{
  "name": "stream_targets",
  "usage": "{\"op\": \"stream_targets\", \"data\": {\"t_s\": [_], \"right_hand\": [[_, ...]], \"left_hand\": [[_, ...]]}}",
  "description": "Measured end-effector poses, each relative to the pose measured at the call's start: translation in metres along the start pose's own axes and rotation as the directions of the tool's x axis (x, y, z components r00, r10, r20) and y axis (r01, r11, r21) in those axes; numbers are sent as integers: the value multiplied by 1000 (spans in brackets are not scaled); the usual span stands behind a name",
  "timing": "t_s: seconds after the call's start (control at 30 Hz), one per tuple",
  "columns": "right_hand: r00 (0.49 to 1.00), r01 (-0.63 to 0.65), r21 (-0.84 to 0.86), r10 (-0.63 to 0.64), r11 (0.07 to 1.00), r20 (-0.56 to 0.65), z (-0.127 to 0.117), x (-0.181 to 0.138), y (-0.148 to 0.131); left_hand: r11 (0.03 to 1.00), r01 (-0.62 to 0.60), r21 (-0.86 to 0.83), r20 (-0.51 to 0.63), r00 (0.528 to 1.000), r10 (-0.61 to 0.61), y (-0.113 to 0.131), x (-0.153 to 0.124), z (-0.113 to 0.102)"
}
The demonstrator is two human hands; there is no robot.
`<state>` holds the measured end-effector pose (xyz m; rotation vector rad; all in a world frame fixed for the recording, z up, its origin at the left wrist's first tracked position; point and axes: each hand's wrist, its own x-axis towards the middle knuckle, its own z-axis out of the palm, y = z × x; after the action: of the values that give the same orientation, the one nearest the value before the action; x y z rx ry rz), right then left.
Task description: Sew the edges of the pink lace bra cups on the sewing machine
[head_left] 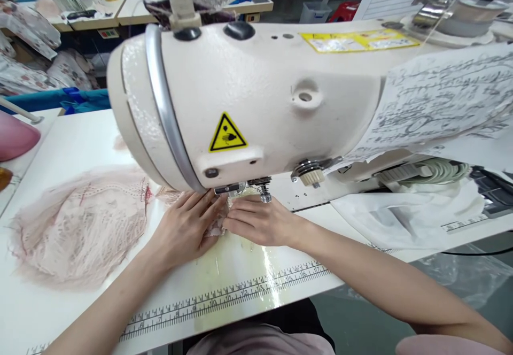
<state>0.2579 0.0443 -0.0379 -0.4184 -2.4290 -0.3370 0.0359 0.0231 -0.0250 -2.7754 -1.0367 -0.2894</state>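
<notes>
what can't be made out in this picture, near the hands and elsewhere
All in the head view:
- Stitching point: hidden by the sewing machine and the hands.
- Lacy fabric between the left hand and right hand: mostly covered by them.
- Handwriting on the paper sheet: too blurred to read.
- Pink object: cut off by the left edge.

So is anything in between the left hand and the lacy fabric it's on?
Nothing visible: the left hand lies right on the lace fabric. The sewing machine head hides whatever is just beyond the fingertips, though.
</notes>
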Motion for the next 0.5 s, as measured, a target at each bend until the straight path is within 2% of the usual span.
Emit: {"op": "stream_targets", "data": {"t_s": [0.5], "right_hand": [[995,-83,-152,75,985,-59,-8,4,4]], "left_hand": [[995,39,88,-33,999,-37,5,5,1]]}}
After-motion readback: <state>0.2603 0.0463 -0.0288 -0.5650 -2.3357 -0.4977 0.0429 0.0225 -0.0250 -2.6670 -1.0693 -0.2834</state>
